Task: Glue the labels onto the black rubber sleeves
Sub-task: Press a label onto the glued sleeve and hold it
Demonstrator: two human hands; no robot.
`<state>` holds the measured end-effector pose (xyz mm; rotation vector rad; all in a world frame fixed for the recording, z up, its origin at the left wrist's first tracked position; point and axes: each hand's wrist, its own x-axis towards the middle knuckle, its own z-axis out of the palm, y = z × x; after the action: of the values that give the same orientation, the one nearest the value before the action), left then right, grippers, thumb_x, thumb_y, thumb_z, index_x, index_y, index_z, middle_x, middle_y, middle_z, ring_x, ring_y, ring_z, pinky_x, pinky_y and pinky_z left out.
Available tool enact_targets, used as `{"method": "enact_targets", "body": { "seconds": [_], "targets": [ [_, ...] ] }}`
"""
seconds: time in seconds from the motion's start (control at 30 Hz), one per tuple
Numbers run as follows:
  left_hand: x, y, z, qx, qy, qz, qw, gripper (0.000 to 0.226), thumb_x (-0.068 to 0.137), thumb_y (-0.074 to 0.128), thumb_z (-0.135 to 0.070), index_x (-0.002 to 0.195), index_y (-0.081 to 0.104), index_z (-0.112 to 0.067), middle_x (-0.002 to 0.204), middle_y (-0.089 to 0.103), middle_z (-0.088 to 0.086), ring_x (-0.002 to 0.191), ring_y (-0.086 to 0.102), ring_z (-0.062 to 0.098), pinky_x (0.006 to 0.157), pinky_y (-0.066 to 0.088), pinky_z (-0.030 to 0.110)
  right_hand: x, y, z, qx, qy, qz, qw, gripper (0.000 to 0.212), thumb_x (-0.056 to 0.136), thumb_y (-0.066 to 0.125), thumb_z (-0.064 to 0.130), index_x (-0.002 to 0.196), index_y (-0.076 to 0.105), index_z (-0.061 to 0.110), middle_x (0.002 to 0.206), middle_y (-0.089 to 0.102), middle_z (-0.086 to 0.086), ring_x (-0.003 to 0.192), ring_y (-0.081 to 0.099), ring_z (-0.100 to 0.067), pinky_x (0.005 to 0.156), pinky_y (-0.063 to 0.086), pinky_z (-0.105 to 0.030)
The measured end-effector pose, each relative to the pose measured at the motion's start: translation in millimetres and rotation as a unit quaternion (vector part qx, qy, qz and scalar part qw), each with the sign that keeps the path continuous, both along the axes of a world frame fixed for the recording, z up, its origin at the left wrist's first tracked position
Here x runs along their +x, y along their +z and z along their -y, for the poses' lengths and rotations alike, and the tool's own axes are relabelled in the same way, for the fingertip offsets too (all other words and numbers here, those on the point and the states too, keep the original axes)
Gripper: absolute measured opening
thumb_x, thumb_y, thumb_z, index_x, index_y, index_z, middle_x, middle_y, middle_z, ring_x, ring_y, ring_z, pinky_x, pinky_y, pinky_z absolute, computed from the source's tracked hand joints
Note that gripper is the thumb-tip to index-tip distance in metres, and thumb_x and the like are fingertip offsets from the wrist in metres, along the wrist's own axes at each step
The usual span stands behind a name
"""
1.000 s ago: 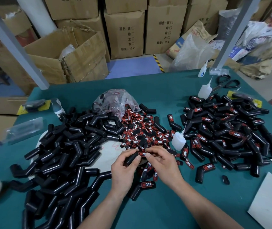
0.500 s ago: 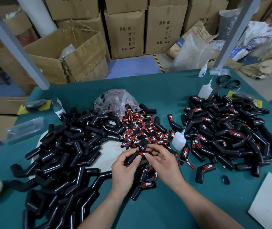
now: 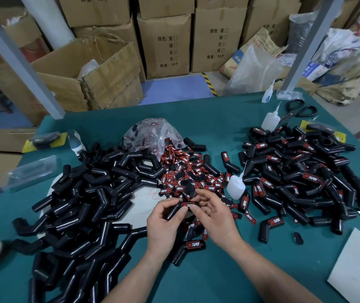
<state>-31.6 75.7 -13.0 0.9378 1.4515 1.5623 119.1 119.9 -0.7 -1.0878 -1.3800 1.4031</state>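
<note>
Nearest the viewer, two bare forearms reach over a green table [image 3: 218, 287]. The left hand [image 3: 163, 224] curls thumb and fingers round one bent black rubber sleeve [image 3: 173, 212], held just above the table's middle. The right hand [image 3: 215, 217] pinches a red-and-black label [image 3: 188, 205] against the sleeve's upper end with thumb and forefinger, its other fingers loosely spread; the label's white writing is partly covered. Just below the hands lies a finished sleeve [image 3: 189, 249] whose label reads "TAPER". A white card [image 3: 358, 270] sits at the near right. To the left spreads a pile of plain sleeves [image 3: 82, 204], too many to count; to the right a pile of labelled sleeves [image 3: 301, 171], many showing "TAPER". Between them lies a heap of loose labels [image 3: 187, 176] spilling from a clear plastic bag [image 3: 152, 134]. Three white glue bottles are visible: one [image 3: 236, 186] beside the heap, two [image 3: 270, 120] [image 3: 267, 96] farther right, near one pair of black scissors [image 3: 299, 110]. Beyond the table stand cardboard boxes [image 3: 166, 44] printed in Chinese with tick boxes and "10".
</note>
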Motion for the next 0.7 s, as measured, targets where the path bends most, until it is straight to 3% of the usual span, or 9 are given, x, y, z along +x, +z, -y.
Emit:
{"method": "enact_targets", "body": {
  "seconds": [0.1,0.17,0.33,0.4,0.53,0.7],
  "targets": [
    [-0.9,-2.5,-1.2,-0.008,0.006,0.003,1.0,0.031,0.084,0.084,-0.014,0.101,0.076,-0.039,0.106,0.077,-0.005,0.104,0.072,0.013,0.091,0.055,0.02,3.6,0.9,0.0,0.014,-0.007,-0.007,1.0,0.027,0.099,0.062,0.02,0.126,0.062,0.025,0.11,0.07,0.004,0.105,0.065,-0.014,0.092,0.053,-0.027],
    [-1.6,-2.8,-0.4,-0.006,0.007,0.011,1.0,0.027,0.083,0.085,-0.021,0.101,0.076,-0.038,0.105,0.078,-0.004,0.103,0.073,0.013,0.09,0.056,0.021,5.0,3.2,1.5,0.016,-0.011,-0.013,1.0,0.031,0.096,0.061,0.032,0.126,0.062,0.023,0.112,0.07,0.0,0.107,0.066,-0.016,0.094,0.053,-0.028],
    [0.1,-3.1,-0.9,-0.013,0.008,0.007,1.0,0.027,0.081,0.086,-0.021,0.101,0.076,-0.037,0.105,0.077,-0.003,0.103,0.072,0.016,0.093,0.057,0.03,-0.8,-1.1,0.9,-0.003,-0.002,-0.023,1.0,0.041,0.086,0.076,0.004,0.121,0.063,0.021,0.105,0.071,0.008,0.097,0.064,-0.008,0.09,0.052,-0.025],
    [0.8,-1.6,-0.1,-0.011,0.008,0.01,1.0,0.026,0.077,0.085,-0.031,0.101,0.075,-0.036,0.105,0.077,-0.002,0.104,0.072,0.018,0.095,0.056,0.031,-1.6,-2.5,-0.1,0.0,-0.005,-0.021,1.0,0.043,0.085,0.075,-0.003,0.118,0.063,0.022,0.103,0.071,0.009,0.095,0.064,-0.008,0.091,0.052,-0.027],
    [2.3,1.8,1.8,0.005,-0.01,0.018,1.0,0.03,0.074,0.083,-0.04,0.101,0.072,-0.033,0.108,0.076,0.001,0.106,0.072,0.018,0.093,0.056,0.028,1.3,-0.6,1.1,0.027,-0.003,-0.021,0.999,0.04,0.086,0.077,0.003,0.117,0.064,0.024,0.109,0.07,0.005,0.102,0.066,-0.01,0.093,0.051,-0.031],
    [0.5,2.2,2.5,-0.014,-0.021,0.013,1.0,0.033,0.084,0.085,-0.023,0.108,0.073,-0.042,0.108,0.077,-0.006,0.104,0.072,0.011,0.089,0.055,0.02,1.3,4.6,2.3,0.063,0.003,-0.03,0.998,0.04,0.083,0.076,0.013,0.117,0.068,0.033,0.115,0.066,0.004,0.112,0.065,-0.018,0.095,0.051,-0.027]
  ]
}}
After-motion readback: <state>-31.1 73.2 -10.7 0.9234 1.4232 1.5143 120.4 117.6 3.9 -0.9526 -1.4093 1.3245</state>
